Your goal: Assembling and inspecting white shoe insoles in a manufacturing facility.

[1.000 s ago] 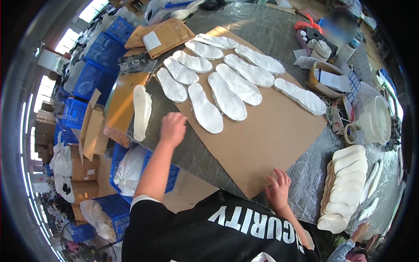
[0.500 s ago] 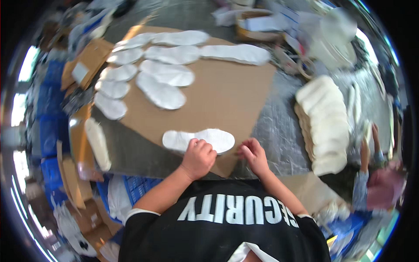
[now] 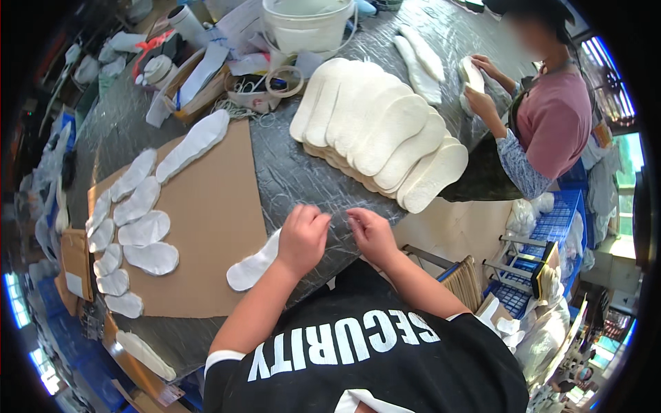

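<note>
A white insole [image 3: 253,267] lies at the near edge of a brown cardboard sheet [image 3: 206,227], its far end hidden behind my left hand and forearm. My left hand [image 3: 305,237] is just right of that insole, closed with thumb and fingertips together. Facing it across a small gap, my right hand [image 3: 372,237] is closed too, fingers curled toward the thumb. Whether either pinch holds anything small cannot be made out. Several more white insoles [image 3: 143,229] are spread in rows along the sheet's left side. A thick stack of cream insoles [image 3: 392,134] fans out beyond my hands.
At the right, a co-worker [image 3: 551,131] holds a pale insole [image 3: 472,74] over the grey table [image 3: 275,165]. Far back stand a white bucket [image 3: 308,27], a tape roll [image 3: 284,81] and an open box [image 3: 200,86]. Blue crates [image 3: 568,206] stand on the right.
The view has swung right, bringing the cream stack and co-worker nearer the middle. My left hand has moved from the insole's middle toward its right end; both hands are now closer together.
</note>
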